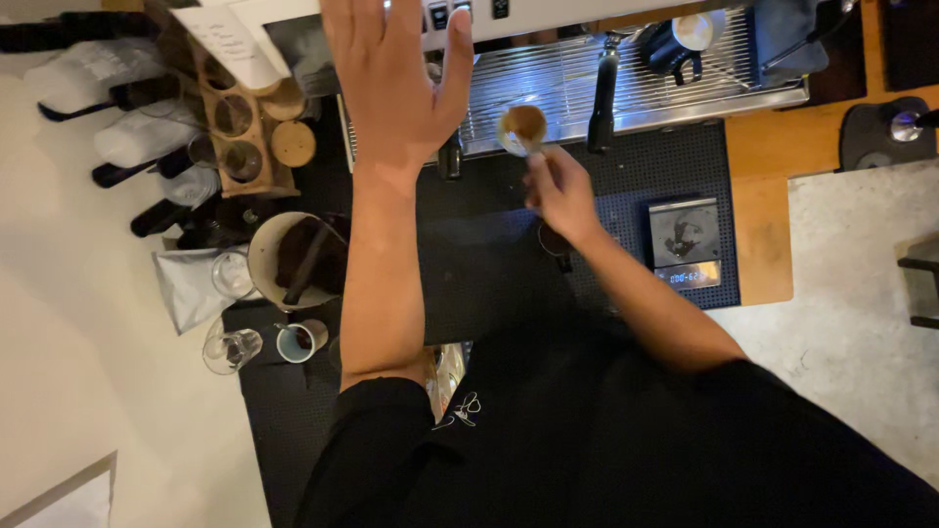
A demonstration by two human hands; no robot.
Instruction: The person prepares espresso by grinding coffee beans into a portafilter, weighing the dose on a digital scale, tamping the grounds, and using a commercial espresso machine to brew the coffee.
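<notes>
- Brown coffee grounds fill the portafilter basket (pixel 523 125), held up just before the espresso machine's steel drip tray (pixel 567 83).
- The right hand (pixel 559 193) is clenched around the portafilter's handle, above the black mat (pixel 469 264) on the surface.
- The left hand (pixel 396 83) is released, flat, fingers together, reaching toward the machine.
- A digital scale (pixel 687 240) lies right of the right hand.
</notes>
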